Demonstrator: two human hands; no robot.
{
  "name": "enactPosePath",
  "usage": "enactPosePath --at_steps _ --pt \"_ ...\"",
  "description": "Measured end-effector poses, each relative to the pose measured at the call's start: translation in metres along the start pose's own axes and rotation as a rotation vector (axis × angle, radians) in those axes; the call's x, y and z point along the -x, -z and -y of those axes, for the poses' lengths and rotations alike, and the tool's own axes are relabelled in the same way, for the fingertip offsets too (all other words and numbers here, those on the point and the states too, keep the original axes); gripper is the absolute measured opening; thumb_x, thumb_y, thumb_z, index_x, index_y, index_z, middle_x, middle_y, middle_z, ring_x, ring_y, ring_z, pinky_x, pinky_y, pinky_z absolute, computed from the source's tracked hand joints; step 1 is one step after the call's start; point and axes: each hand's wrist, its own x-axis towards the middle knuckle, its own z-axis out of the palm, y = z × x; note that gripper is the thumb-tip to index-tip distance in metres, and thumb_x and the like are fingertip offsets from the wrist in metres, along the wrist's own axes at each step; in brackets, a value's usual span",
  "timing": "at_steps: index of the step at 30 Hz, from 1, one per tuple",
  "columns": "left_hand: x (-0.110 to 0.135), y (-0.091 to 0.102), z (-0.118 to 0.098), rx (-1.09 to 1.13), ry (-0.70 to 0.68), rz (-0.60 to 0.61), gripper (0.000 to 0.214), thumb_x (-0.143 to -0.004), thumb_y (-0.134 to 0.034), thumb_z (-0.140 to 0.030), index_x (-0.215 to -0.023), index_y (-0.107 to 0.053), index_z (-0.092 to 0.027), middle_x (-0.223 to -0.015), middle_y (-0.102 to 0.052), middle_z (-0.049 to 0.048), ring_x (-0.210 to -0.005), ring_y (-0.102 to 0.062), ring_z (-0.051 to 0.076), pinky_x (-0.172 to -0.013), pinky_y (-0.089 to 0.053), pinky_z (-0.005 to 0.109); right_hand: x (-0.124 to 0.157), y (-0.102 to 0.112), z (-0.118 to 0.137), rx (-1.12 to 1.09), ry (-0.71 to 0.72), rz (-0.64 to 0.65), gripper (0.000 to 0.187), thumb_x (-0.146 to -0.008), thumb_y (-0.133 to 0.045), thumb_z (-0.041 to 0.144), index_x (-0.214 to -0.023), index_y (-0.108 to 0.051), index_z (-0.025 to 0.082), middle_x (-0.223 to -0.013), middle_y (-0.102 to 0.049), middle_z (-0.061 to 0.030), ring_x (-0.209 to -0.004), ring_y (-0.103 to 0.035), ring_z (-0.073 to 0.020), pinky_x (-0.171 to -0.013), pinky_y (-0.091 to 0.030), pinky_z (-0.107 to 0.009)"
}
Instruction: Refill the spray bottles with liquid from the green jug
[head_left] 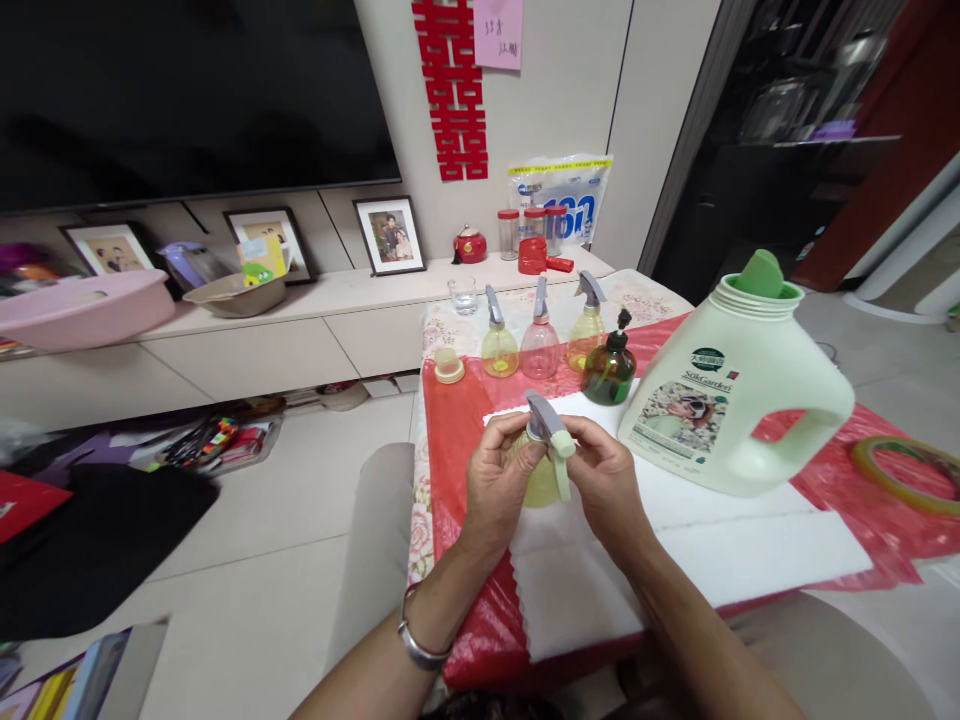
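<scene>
Between my two hands, above the white cloth [720, 540], is a yellow spray bottle [541, 490] with a grey and pale green trigger head. My left hand [499, 480] wraps its neck from the left, thumb at the collar. From the right, my right hand [604, 470] has its fingers closed at the trigger head. Behind stand a yellow-green spray bottle [500, 350], a pink spray bottle [540, 348] and another yellow spray bottle [585, 338]. A dark green pump bottle [610, 372] is close by, beside the big pale green detergent jug [727, 390].
A pale cap [448, 366] sits on the red plastic sheet [454, 410] at the left. Behind it is a drinking glass [463, 296]. A roll of tape [907, 473] lies at the right. Along the wall runs a low cabinet [247, 345] holding frames and basins.
</scene>
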Motion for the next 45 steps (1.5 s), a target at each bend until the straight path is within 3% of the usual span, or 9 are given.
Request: enactPosePath --at_steps 12,19,26,33,39,45 --pt "0.005 0.001 -0.005 -0.271 -0.157 0.012 0.023 -0.093 -0.065 -0.039 -0.109 -0.074 -0.025 -0.113 -0.069 0.0073 -0.112 -0.063 0.025 -0.102 -0.048 0.038 0.002 0.001 0.017 0.097 0.043 -0.008 0.024 -0.088 -0.071 0.039 -0.101 -0.069 0.020 -0.107 -0.066 -0.0064 -0.100 -0.062 -0.0193 -0.089 -0.051 -0.034" --pt "0.004 0.003 0.000 -0.275 -0.177 0.050 0.029 -0.096 -0.058 -0.038 -0.115 -0.073 -0.024 -0.119 -0.071 0.0079 -0.115 -0.063 0.027 -0.104 -0.048 0.041 0.002 0.001 0.013 0.160 0.094 0.007 0.035 -0.089 -0.069 0.038 -0.120 -0.070 0.023 -0.117 -0.063 -0.0063 -0.105 -0.059 -0.0197 -0.091 -0.048 -0.034" --pt "0.009 -0.003 0.001 -0.125 -0.102 -0.029 0.024 -0.093 -0.064 -0.034 -0.113 -0.068 -0.023 -0.114 -0.073 0.0065 -0.105 -0.069 0.024 -0.093 -0.054 0.035 0.002 -0.001 0.012 0.166 0.091 -0.015 0.029 -0.088 -0.070 0.038 -0.112 -0.072 0.024 -0.115 -0.063 -0.0054 -0.103 -0.059 -0.0187 -0.087 -0.047 -0.032" --pt "0.013 -0.002 0.005 -0.219 -0.053 -0.078 0.022 -0.092 -0.064 -0.039 -0.101 -0.072 -0.020 -0.096 -0.073 0.0032 -0.091 -0.068 0.020 -0.084 -0.053 0.030 0.003 -0.003 0.011 0.149 0.022 -0.071 0.032 -0.079 -0.077 0.041 -0.101 -0.067 0.020 -0.099 -0.064 -0.0039 -0.091 -0.058 -0.0168 -0.082 -0.047 -0.030" --pt "0.018 -0.009 -0.002 -0.124 -0.006 0.019 0.031 -0.088 -0.067 -0.039 -0.110 -0.070 -0.018 -0.098 -0.075 0.0062 -0.097 -0.069 0.024 -0.091 -0.053 0.035 0.003 -0.006 0.009 0.140 0.001 -0.104 0.034 -0.075 -0.079 0.039 -0.096 -0.063 0.019 -0.096 -0.062 -0.0029 -0.088 -0.056 -0.0153 -0.083 -0.046 -0.030" --pt "0.019 -0.015 -0.005 -0.203 0.044 0.021 0.014 -0.080 -0.074 -0.029 -0.090 -0.073 -0.020 -0.084 -0.074 0.0035 -0.091 -0.070 0.024 -0.093 -0.054 0.037 0.003 -0.008 0.008 0.144 0.001 -0.138 0.034 -0.071 -0.080 0.036 -0.093 -0.060 0.019 -0.094 -0.060 -0.0016 -0.085 -0.054 -0.0139 -0.080 -0.045 -0.028"
